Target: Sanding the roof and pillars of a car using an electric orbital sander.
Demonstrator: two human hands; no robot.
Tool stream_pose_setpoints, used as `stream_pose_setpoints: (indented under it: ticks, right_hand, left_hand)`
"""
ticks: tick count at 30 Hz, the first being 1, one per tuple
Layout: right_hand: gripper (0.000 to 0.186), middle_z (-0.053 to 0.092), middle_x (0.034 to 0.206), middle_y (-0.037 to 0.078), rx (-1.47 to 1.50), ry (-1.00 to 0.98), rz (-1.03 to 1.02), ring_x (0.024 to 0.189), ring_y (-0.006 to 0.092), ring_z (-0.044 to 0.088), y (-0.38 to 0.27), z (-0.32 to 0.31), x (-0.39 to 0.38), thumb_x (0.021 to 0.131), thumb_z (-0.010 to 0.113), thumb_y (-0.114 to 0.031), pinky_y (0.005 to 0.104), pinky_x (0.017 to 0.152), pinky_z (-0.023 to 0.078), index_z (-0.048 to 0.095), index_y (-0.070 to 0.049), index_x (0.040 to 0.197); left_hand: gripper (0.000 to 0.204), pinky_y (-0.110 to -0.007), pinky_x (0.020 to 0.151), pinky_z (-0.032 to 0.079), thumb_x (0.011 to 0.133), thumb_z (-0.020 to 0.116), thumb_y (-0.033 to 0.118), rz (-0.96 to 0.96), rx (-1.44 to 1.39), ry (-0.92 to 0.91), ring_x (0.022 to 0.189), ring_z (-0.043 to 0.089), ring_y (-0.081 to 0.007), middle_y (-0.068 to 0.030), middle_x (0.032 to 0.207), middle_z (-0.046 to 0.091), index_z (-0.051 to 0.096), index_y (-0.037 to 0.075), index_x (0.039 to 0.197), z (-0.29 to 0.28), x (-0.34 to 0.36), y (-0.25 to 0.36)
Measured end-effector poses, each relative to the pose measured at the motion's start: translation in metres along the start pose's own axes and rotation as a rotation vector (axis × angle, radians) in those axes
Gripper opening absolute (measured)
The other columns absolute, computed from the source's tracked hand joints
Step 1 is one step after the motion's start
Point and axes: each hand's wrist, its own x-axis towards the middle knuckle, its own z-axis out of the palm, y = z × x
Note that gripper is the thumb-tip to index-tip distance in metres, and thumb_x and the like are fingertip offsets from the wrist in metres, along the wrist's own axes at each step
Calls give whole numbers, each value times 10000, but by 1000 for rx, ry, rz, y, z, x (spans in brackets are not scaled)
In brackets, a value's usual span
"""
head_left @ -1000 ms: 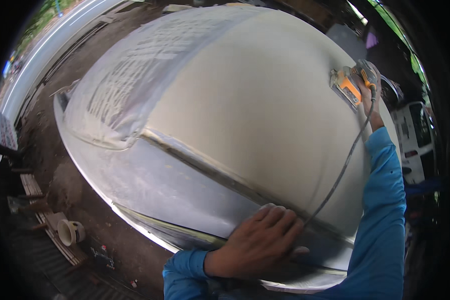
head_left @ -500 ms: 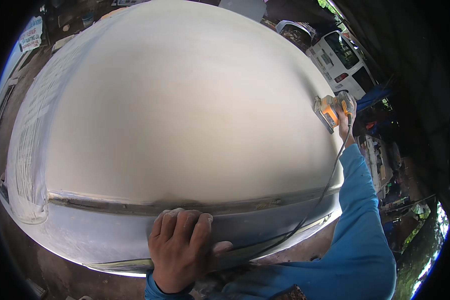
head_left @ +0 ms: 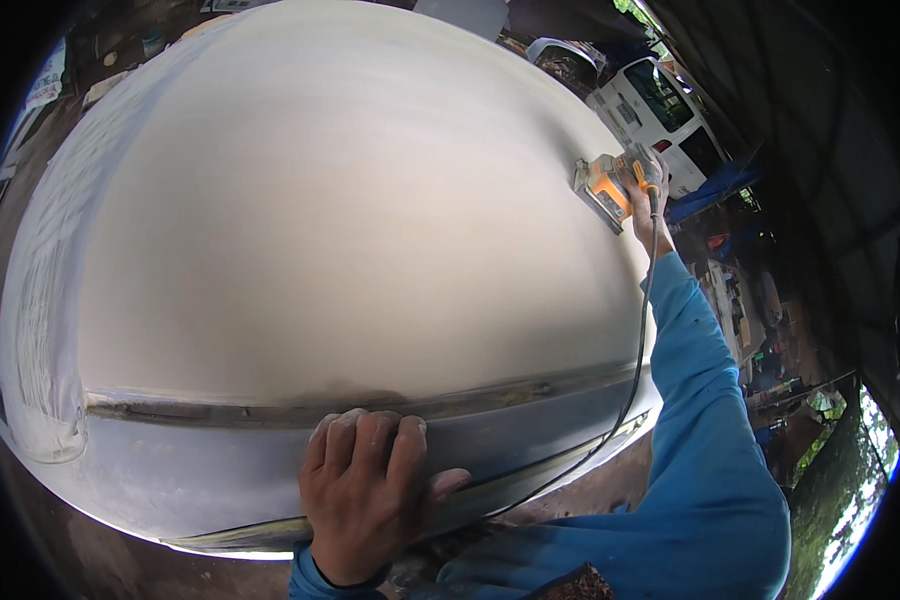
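A large cream-coloured vehicle roof [head_left: 340,230] fills the middle, dusty and matte. My right hand [head_left: 653,218] reaches to its far right side, wrapped round an orange and black sander [head_left: 608,192]. The sander's flat pad lies against the roof, tilted with the curve. From the sander a dark cord [head_left: 638,375] hangs down past my blue sleeve and along the near side. At the near edge my left hand [head_left: 360,500], with dusty fingertips, is curled over the roof edge below a dark groove [head_left: 260,414]. Its thumb points out to the right.
Whitish streaked filler [head_left: 45,290] covers the roof's left border. Beyond the far right stands a white van [head_left: 660,110] near a blue cover [head_left: 715,192]. Assorted clutter [head_left: 740,310] lies right of my arm. A sign [head_left: 47,80] hangs at the far left.
My right hand has moved the sander left and slightly away from me across the roof. The whole view has also shifted a little. My left hand stays on the near edge.
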Motion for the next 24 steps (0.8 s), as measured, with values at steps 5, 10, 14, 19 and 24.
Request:
stream_pose_setpoints:
  ticks: [5,10,14,19,24]
  right_hand:
    - [773,612,1295,104,61,-114,-87,1199,222,595,-59,95,18,739,920,-208,344,1100,469,489,-99,1371]
    - [712,624,1278,91,229,-242,-191,1160,208,617,-118,193,27,777,884,-183,340,1078,489,500,-81,1367]
    - [724,641,1258,107,209,-313,-307,1154,213,625,-165,267,31,761,907,-228,346,1061,499,514,-65,1346]
    - [783,661,1237,120,293,-422,-390,1154,217,636,-228,344,16,741,933,-293,345,1047,509,496,-72,1352]
    - [667,641,1221,87,601,-558,-555,1104,189,640,-280,422,-8,813,875,-243,329,987,533,512,-65,1343]
  left_hand:
    - [552,-438,796,456,910,620,613,13,-15,-13,869,560,-292,-90,909,562,621,75,1032,1,1,-1]
    - [532,-428,841,474,912,643,583,22,-22,3,883,565,-276,-88,917,564,636,65,1034,1,1,-1]
    - [478,-437,892,492,938,639,538,6,-71,-1,904,580,-272,-99,957,587,654,68,1023,-1,0,0]
    - [460,-450,930,498,904,683,511,23,-140,38,937,593,-282,-109,984,593,643,65,1009,0,-1,-1]
    - [454,-448,929,506,878,708,476,11,-160,35,968,603,-283,-112,989,598,634,49,1016,0,-1,-1]
